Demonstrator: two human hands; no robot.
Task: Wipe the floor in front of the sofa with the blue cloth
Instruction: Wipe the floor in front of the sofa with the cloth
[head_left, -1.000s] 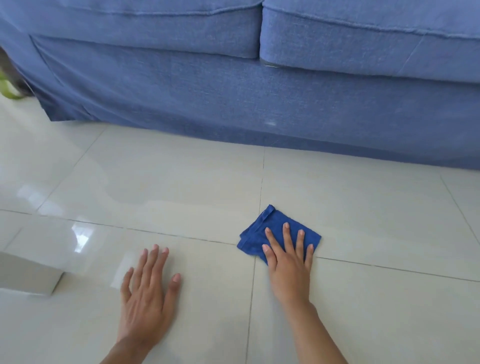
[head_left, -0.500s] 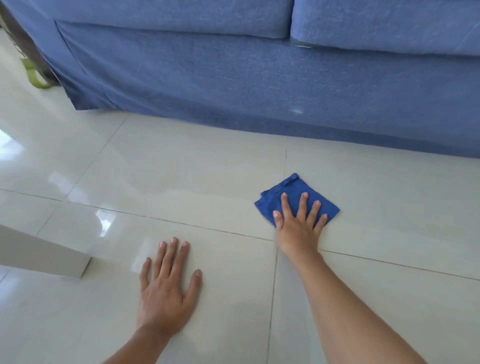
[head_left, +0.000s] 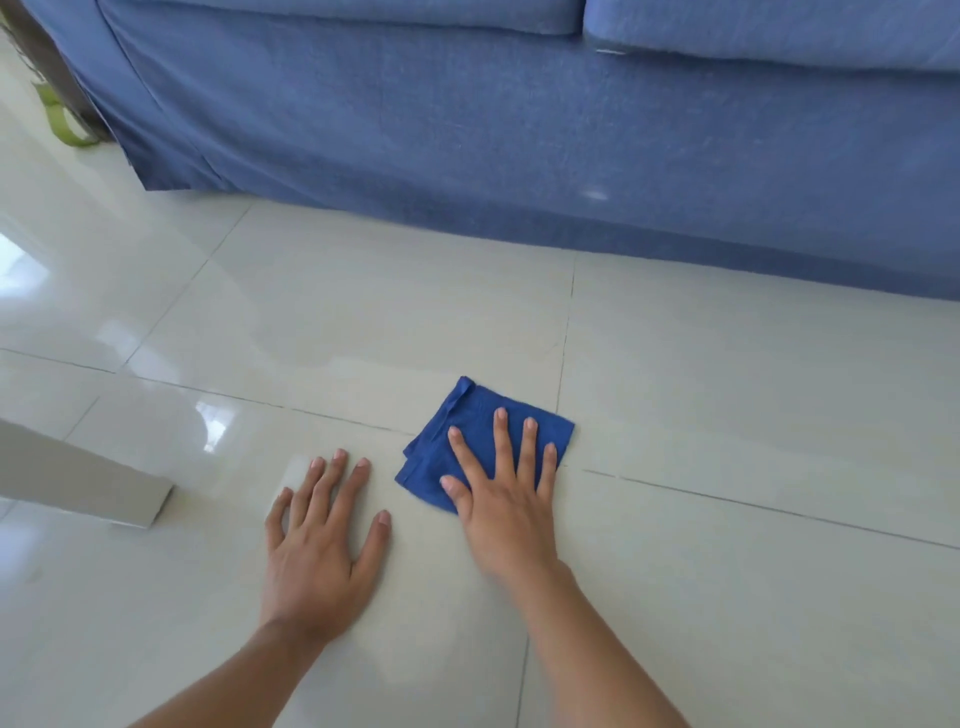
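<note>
A folded blue cloth (head_left: 467, 421) lies on the glossy pale tiled floor (head_left: 727, 415), just left of a vertical grout line and across a horizontal one. My right hand (head_left: 504, 499) presses flat on the cloth with fingers spread, covering its near right part. My left hand (head_left: 322, 545) rests flat on the bare tile a short way left of the cloth, fingers apart and holding nothing. The blue sofa (head_left: 467, 130) stretches across the top of the view, and its skirt reaches the floor about one tile beyond the cloth.
A white furniture leg or panel (head_left: 78, 478) stands on the floor at the left, close to my left hand. A green object (head_left: 65, 124) lies by the sofa's left corner. Open tile runs to the right of the cloth.
My right hand first pushed the cloth away toward the sofa, then slid it left and back toward me, across the vertical grout line and nearer my left hand. My left hand stayed planted.
</note>
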